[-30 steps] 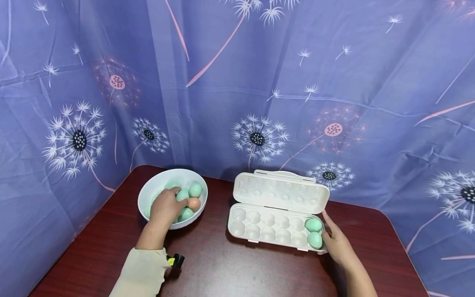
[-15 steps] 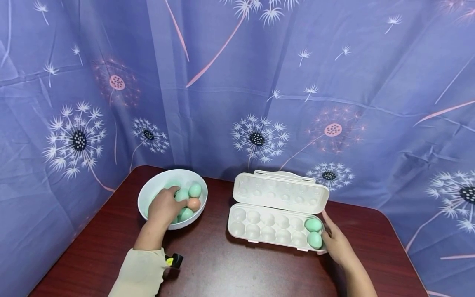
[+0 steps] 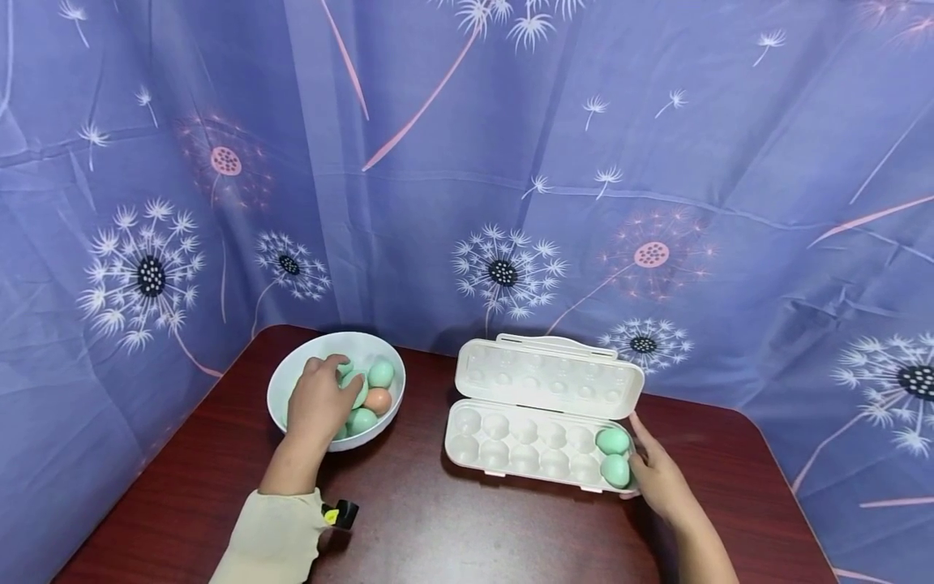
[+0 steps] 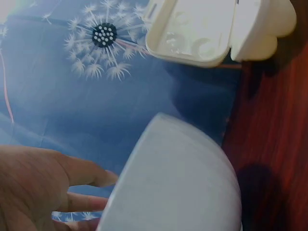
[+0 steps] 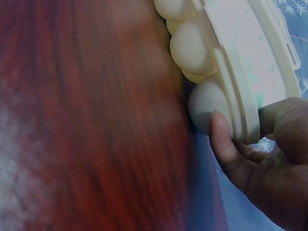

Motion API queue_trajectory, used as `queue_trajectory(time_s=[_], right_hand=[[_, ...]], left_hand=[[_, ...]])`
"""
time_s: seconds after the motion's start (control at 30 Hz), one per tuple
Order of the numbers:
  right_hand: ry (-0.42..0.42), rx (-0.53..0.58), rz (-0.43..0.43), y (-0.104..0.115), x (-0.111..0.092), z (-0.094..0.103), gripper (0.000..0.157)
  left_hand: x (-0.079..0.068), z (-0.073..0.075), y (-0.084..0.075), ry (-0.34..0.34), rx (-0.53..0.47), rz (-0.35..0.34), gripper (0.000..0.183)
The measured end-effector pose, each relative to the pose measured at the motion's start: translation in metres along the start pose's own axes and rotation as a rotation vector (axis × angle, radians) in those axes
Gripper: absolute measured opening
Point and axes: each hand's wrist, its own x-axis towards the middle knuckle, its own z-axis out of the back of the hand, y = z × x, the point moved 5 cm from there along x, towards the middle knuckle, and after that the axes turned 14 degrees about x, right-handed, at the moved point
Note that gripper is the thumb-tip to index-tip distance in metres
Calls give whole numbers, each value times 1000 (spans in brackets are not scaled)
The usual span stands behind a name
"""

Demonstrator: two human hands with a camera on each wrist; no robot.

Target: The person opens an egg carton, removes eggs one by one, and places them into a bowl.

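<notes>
My left hand [image 3: 319, 405] reaches into a white bowl [image 3: 381, 428] at the left and grips a green egg [image 3: 360, 392] between thumb and fingers. Several green eggs and one orange-brown egg [image 3: 378, 401] lie around it; the hand covers part of the bowl. The left wrist view shows the bowl's outer wall [image 4: 183, 178] hiding the fingertips. At the right, my right hand [image 3: 660, 478] holds the end of a cream egg carton [image 3: 525, 458] with its lid raised. Two green eggs [image 3: 614, 470] fill its right end cups. Fingers [image 5: 222, 134] touch the cup's underside in the right wrist view.
Dark red-brown table [image 3: 423, 519] under everything. A blue-violet dandelion-print curtain [image 3: 409, 243] hangs close behind and along the sides. The carton's raised lid [image 3: 550, 377] leans toward the curtain. A small black device [image 3: 341, 514] is on my left wrist.
My left hand has lifted slightly with the green egg between thumb and fingers. My right hand and the carton keep their place; the head view has shifted a little.
</notes>
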Motion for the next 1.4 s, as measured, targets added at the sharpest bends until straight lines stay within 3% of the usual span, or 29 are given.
queue_trajectory(time_s=[0.17,0.53,0.9,1.17,1.4], right_hand=[[-7,-3,-7,-2,0,0,71],[-10,12,17,-1,-1,0,71],[-8,52,21,0,-3,-1,72],[-3,68,30,-1,-3,-1,71],[2,90,32,-1,-4,-1,71]], left_hand=[[-2,7,-12,-96,-47,-7,38],[-15,7,-51,-205,-144,-92,33],[-43,-17,-111,-255,-118,-296,37],[-71,-40,-152,-151,-121,-444,37],[-88,-66,-183,-9,-12,-534,44]])
